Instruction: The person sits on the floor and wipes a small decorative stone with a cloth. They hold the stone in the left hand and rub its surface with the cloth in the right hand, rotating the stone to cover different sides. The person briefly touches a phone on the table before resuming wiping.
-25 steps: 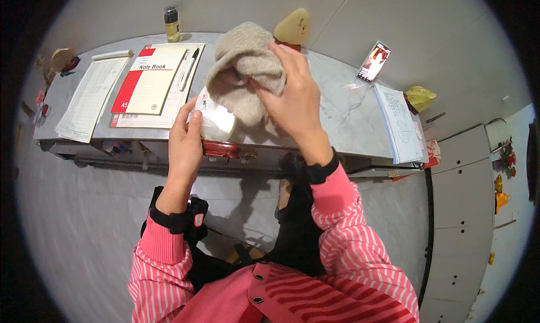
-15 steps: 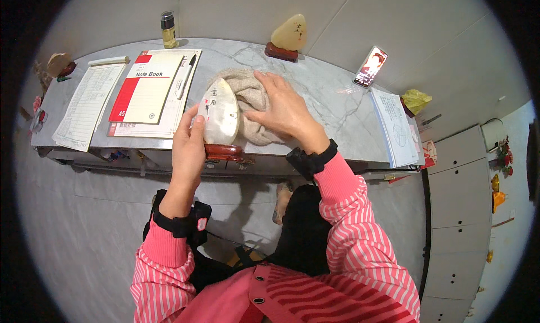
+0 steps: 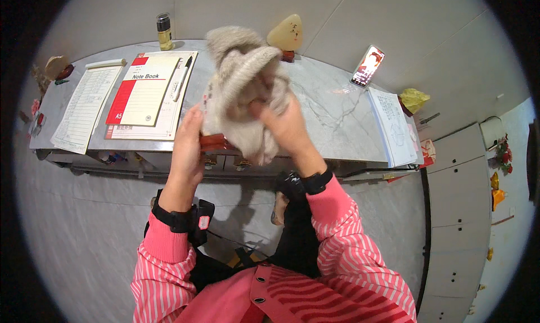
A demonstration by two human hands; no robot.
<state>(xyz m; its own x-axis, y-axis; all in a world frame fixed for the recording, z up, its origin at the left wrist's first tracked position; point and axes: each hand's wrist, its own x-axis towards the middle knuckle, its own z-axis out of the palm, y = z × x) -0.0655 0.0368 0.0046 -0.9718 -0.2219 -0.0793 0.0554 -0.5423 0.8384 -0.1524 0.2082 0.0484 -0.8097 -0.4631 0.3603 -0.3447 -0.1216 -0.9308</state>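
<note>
You're using both hands, near the desk's front edge. Your left hand [image 3: 188, 140] is curling around the left side of a pale stone ornament [image 3: 207, 106], fingers closed on it low down, by its red-brown base [image 3: 215, 142]. The ornament is sitting mostly behind the cloth, only a strip of its left side showing; can't tell if the base is touching the desk [image 3: 332, 112]. Your right hand [image 3: 286, 126] is pinching a bunched beige cloth [image 3: 242, 81], thumb pressing into its folds, fingers partly hidden behind it. The cloth is covering most of the ornament's face.

Left of the hands, a red-and-cream notebook [image 3: 140, 92] is lying on larger sheets, a pen [image 3: 182, 80] resting just right of it. A dark-capped bottle [image 3: 164, 33] is standing behind. A second stone ornament [image 3: 286, 33] is standing beyond the cloth, its base partly hidden. Farther right, a lit phone [image 3: 368, 67] is leaning at the wall, near handwritten papers [image 3: 390, 126].
</note>
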